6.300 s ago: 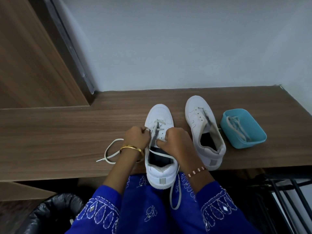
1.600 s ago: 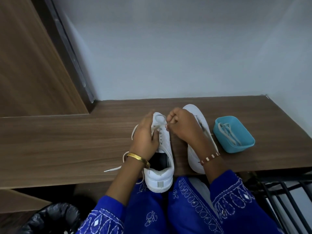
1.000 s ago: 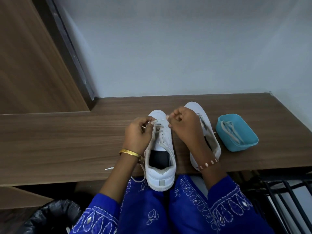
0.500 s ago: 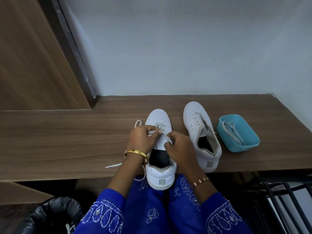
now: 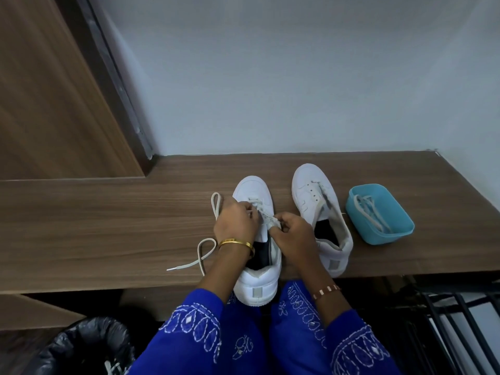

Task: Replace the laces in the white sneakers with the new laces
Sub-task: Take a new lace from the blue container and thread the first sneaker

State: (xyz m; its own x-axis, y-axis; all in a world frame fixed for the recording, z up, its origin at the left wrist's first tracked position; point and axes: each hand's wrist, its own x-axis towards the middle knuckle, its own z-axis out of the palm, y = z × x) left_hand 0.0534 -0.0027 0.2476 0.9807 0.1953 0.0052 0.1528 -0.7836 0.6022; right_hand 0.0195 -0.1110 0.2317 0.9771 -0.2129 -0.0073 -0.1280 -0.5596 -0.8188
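Wooden shelf (image 5: 108,228) carries two sneakers (image 5: 322,212), blue tub (image 5: 378,236), lace (image 5: 201,255).

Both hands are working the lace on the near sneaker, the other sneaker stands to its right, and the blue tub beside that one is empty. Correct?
Not quite. The head view shows the blue tub holds a lace. The rest stands: both hands, left hand and right hand, work the near sneaker, other sneaker to its right.

Since a second and a half ago the right hand (image 5: 293,234) has come back from beyond the toe of the left sneaker (image 5: 257,239) to its eyelets, where it pinches the lace (image 5: 266,216) close against the left hand (image 5: 235,221). The right sneaker (image 5: 322,215), then hidden under the right arm, shows fully. The loose lace end on the worktop (image 5: 108,226) now lies in two loops left of the sneaker.
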